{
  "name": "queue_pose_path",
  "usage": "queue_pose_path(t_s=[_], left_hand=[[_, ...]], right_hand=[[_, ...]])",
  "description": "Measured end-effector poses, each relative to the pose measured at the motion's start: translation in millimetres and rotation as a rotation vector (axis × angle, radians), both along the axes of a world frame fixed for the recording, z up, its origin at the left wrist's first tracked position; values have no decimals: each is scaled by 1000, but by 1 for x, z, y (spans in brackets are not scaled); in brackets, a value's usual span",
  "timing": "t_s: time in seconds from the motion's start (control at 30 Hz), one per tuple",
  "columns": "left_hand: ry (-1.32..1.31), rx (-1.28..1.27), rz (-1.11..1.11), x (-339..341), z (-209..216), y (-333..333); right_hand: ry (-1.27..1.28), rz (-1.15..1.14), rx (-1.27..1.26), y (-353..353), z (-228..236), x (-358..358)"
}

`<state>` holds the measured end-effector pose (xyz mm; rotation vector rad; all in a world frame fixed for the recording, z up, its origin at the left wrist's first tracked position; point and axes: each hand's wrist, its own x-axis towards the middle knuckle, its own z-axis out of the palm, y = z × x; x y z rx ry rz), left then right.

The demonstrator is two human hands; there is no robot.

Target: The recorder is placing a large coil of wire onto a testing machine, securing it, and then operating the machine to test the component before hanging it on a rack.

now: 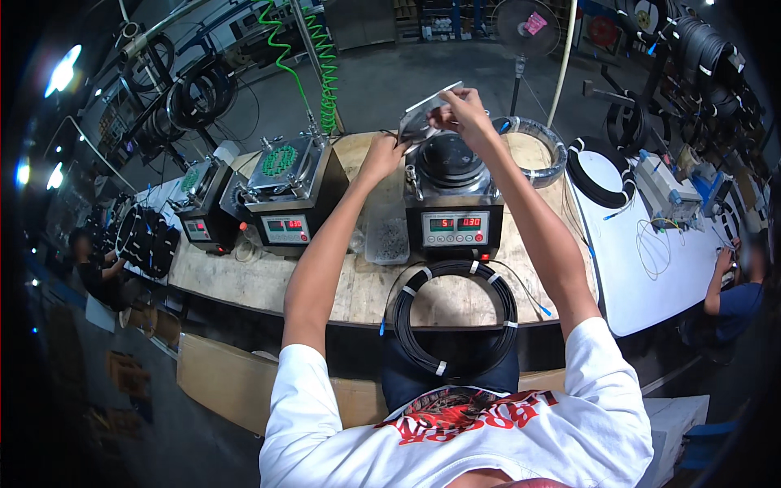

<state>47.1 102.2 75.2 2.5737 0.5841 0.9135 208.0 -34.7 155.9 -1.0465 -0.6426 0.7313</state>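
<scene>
Right hand (465,108) pinching grey flat plate (423,115) at upper centre, left hand (384,151) closed beside black machine (452,195), its grip contents unclear, black cable coil (454,321) overhanging tabletop (268,281) edge.

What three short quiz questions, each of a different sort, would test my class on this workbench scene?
1. True or false: the right hand holds a thin flat plate above the machine.
2. Where does the black cable coil lie?
A. at the near bench edge, before the machine
B. on the white table
C. on the floor
3. Fill in: the left hand is beside the machine's round ____ top.

Key: 1 true; 2 A; 3 black.
</scene>
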Motion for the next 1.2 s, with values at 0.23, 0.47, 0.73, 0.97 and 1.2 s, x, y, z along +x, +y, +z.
queue_pose_path(t_s=[0.23,0.47,0.73,0.97,1.2], left_hand=[[101,-224,64,-4,10,35],[204,-413,-253,-29,12,72],[170,-332,-115,-76,60,159],[75,-239,367,-98,46,288],[-72,-467,445,-80,13,359]], right_hand=[[-878,-332,-45,-47,-48,36],[-957,-466,-112,-55,-73,21],[-874,-545,-53,-59,-80,28],[-797,-495,-73,-62,-77,24],[-773,-486,-89,-55,-73,17]])
